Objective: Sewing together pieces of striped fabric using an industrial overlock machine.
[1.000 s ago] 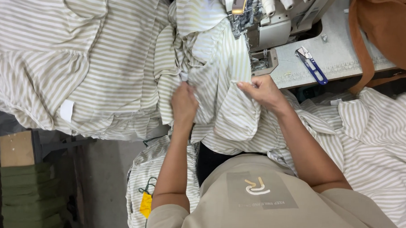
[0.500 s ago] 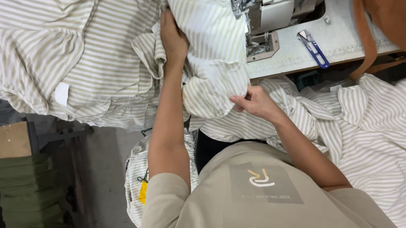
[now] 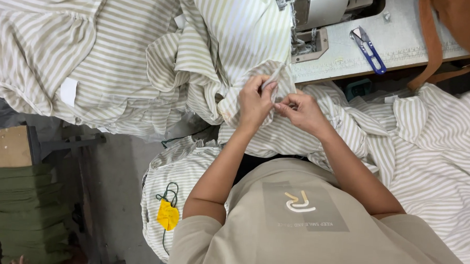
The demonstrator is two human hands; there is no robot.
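A beige-and-white striped garment [image 3: 233,38] lies bunched in front of me, spilling off the sewing table. My left hand [image 3: 255,100] and my right hand [image 3: 300,109] meet just below the table edge. Both pinch a small folded edge of the striped cloth [image 3: 276,76] between fingers and thumb. The sewing machine head [image 3: 320,10] stands just above the hands, with its needle plate [image 3: 307,45] beside the cloth.
Blue thread snips [image 3: 369,47] lie on the white machine table [image 3: 404,44]. More striped cloth is heaped at left [image 3: 66,48] and at right [image 3: 442,149]. An orange-brown bag strap [image 3: 430,45] hangs at top right. Green folded fabric [image 3: 26,208] and a wooden block [image 3: 8,146] sit at lower left.
My left hand came down from the top of the garment to meet the right hand. Both now grip one small edge of cloth near the machine.
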